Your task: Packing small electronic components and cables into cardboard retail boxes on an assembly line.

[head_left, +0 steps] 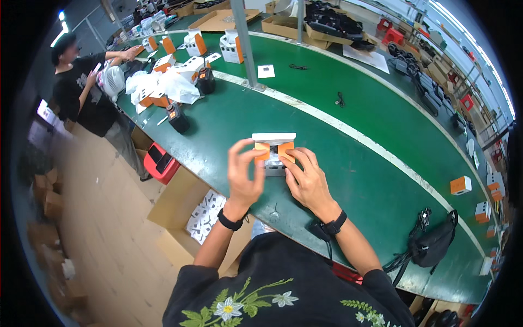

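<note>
The box stands open on the green table at the centre of the frame, its white lid raised, with the left hand at its left orange flap and the right hand at the right one. Both hands have their fingers bent and fingertips against the flaps, the left one blurred, and I cannot tell whether either pinches. A carton of small parts sits at lower left of centre, a black bag lies at lower right, and a person stands at upper left beyond a red stool.
</note>
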